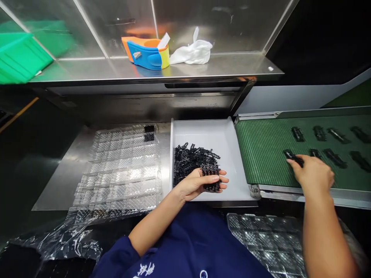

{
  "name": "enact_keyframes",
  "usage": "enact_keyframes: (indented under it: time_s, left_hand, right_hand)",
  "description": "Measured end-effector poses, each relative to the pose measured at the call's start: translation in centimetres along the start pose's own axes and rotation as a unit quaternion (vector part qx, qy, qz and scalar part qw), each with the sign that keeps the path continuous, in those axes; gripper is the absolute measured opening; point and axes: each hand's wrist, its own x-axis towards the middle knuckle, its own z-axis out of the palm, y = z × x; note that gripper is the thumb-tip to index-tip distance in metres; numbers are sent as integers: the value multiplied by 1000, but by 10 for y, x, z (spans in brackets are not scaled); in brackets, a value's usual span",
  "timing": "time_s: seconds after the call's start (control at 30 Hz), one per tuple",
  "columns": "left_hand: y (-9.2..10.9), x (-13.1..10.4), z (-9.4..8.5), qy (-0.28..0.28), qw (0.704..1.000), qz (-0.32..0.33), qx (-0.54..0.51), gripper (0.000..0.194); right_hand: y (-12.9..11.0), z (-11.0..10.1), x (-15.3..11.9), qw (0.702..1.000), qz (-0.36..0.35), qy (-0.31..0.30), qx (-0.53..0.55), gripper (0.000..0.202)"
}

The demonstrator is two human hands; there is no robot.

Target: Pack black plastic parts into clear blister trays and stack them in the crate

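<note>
My left hand holds several black plastic parts side by side, thumb across them, over a white tray. A heap of similar black parts lies in the tray's left half, partly hidden behind that hand. Over the green conveyor belt at the right, my right hand grips one black part between thumb and fingers. Several more black parts lie in two rows on the belt, the ones at the far right blurred.
Clear plastic trays lie on the metal table at left, black parts in one top corner cell. Another clear tray is below the belt. A metal shelf carries a colourful tape holder, white cloth and green bin.
</note>
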Motion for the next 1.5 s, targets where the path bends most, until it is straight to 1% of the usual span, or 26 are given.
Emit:
enact_keyframes:
  time_s: [0.03,0.07,0.1,0.13,0.17,0.2,0.23,0.27,0.3,0.33,0.37,0.43,0.5,0.53,0.6,0.67,0.77,0.8,0.87,0.93,1.03,1.07,1.2,1.3,1.4,1.5]
  left_hand:
    - [1,1,1,-1,1000,1,1,52]
    - [3,3,2,1,1000,5,1,51]
    - [5,5,2,4,1000,10,2,51]
    - [6,6,2,5,1000,16,4,50]
    - [8,7,1,4,1000,17,9,49]
    - [9,8,-1,-3,1000,12,16,48]
    - [9,8,-2,-16,1000,-1,25,48]
    - [9,8,-5,-33,999,-18,38,48]
    - [9,8,-7,-50,997,-35,52,47]
    - [8,7,-10,-66,994,-50,65,47]
    - [7,5,-12,-78,992,-62,73,46]
    - [3,2,-17,-80,992,-71,72,45]
    - [-2,-2,-20,-60,994,-70,52,43]
    - [-4,-3,-20,-48,996,-68,37,42]
    - [-7,-7,-20,-16,998,-57,1,38]
    - [-8,-11,-19,14,998,-39,-44,34]
    - [-8,-17,-18,49,995,-12,-85,31]
    - [-8,-18,-18,54,995,-8,-89,31]
    - [-8,-20,-20,59,994,-11,-92,31]
    - [-9,-21,-23,36,995,-24,-94,32]
    - [-10,-20,-27,-24,994,-44,-94,38]
    - [-11,-20,-28,-36,994,-45,-92,41]
    - [-11,-19,-27,-43,996,-30,-77,48]
    - [-11,-18,-24,-45,997,-9,-64,49]
    - [-11,-16,-23,-40,998,6,-45,49]
    - [-10,-11,-23,-49,998,-2,-41,57]
  right_hand:
    - [1,-4,1,1000,-16,-16,4,41]
    - [-4,-9,-1,999,-36,-34,15,41]
    - [-13,-14,-5,996,-60,-59,37,40]
    - [-26,-20,-11,988,-96,-96,74,39]
    - [-41,-25,-19,970,-145,-147,125,38]
    - [-57,-29,-28,940,-204,-207,180,36]
    - [-73,-33,-36,898,-262,-266,231,34]
    - [-87,-34,-44,856,-310,-312,270,32]
    - [-99,-35,-52,824,-343,-344,293,30]
    - [-109,-33,-58,810,-355,-355,303,29]
    - [-118,-31,-63,815,-348,-352,301,27]
    - [-131,-24,-70,850,-313,-319,279,27]
    - [-141,-19,-75,882,-295,-274,246,32]
    - [-146,-18,-78,893,-296,-245,236,34]
    - [-154,-17,-84,901,-313,-193,232,37]
    - [-161,-18,-89,890,-348,-174,239,45]
    - [-167,-17,-93,857,-407,-189,252,66]
    - [-169,-17,-94,854,-412,-186,257,70]
    - [-171,-17,-96,859,-401,-174,267,71]
    - [-175,-18,-96,859,-398,-172,273,71]
    - [-180,-19,-97,842,-424,-181,281,74]
    - [-182,-20,-97,838,-429,-179,286,74]
    - [-184,-22,-97,841,-421,-159,300,73]
    - [-181,-23,-96,847,-417,-147,296,74]
    - [-176,-23,-96,845,-426,-155,284,79]
    - [-174,-21,-98,846,-418,-165,287,80]
